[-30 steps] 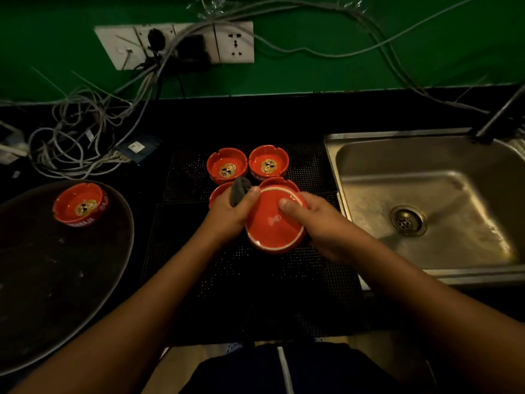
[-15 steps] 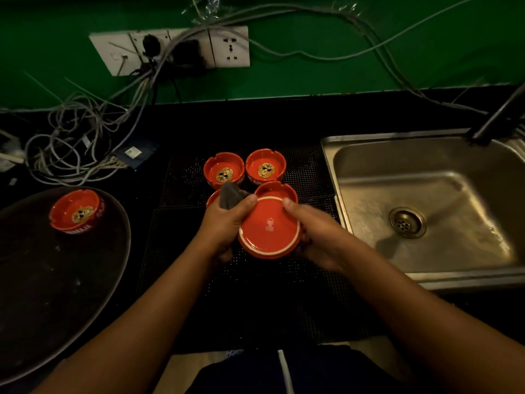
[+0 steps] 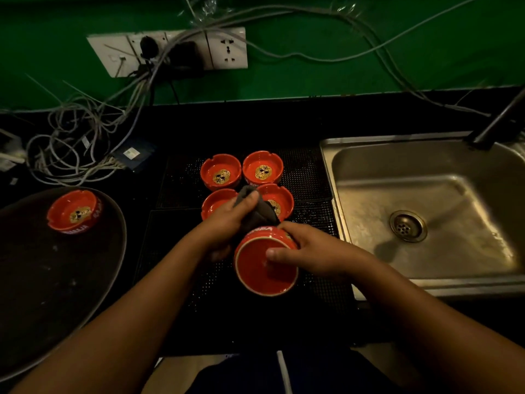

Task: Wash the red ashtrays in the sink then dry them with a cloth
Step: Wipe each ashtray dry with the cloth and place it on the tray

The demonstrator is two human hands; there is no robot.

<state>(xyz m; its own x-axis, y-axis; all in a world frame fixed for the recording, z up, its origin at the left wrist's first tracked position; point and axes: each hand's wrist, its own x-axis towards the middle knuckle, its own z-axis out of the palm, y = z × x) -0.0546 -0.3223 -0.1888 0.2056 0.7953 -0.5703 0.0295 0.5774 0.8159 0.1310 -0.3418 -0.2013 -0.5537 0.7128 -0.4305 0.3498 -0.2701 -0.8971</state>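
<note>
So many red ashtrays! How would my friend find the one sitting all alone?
From the steel sink on the right, go left past the black mat crowded with ashtrays to the big round dark tray. The lone ashtray sits upright on it, with no neighbours.

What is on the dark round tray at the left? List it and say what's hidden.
One red ashtray stands upright on the tray, near its far edge, a gold emblem inside. The tray's left side runs out of frame, so anything there cannot be seen.
</note>
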